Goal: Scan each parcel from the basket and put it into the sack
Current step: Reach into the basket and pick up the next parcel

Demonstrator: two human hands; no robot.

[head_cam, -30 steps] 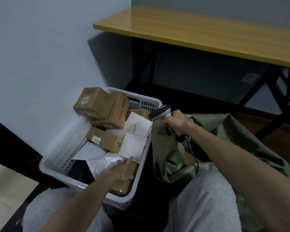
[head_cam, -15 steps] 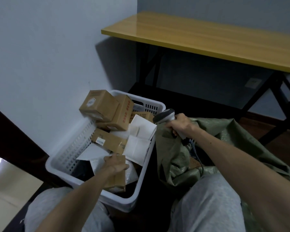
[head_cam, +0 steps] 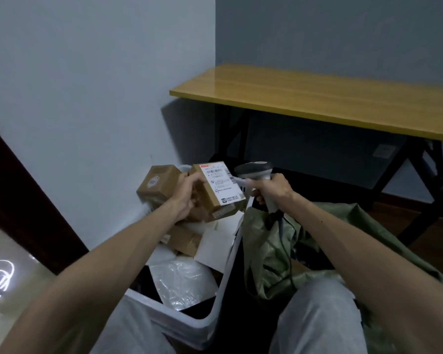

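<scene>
My left hand (head_cam: 187, 194) grips a small brown cardboard parcel (head_cam: 219, 190) and holds it up above the white plastic basket (head_cam: 189, 321), white shipping label facing me. My right hand (head_cam: 273, 189) grips the handle of a grey barcode scanner (head_cam: 253, 168), whose head sits just right of the label. The olive-green woven sack (head_cam: 274, 254) lies open to the right of the basket, under my right forearm. More brown boxes (head_cam: 155, 186), white envelopes (head_cam: 215, 247) and a clear plastic bag (head_cam: 182, 282) stay in the basket.
A yellow wooden table (head_cam: 317, 98) on black folding legs stands behind the sack. A pale wall runs along the basket's left side. My grey-trousered knees (head_cam: 317, 315) frame the bottom of the view, with the scanner's cable hanging into the sack.
My left hand has lifted the brown parcel out of the basket and turned its label up. The scanner in my right hand has risen beside it. The camera has tilted up.
</scene>
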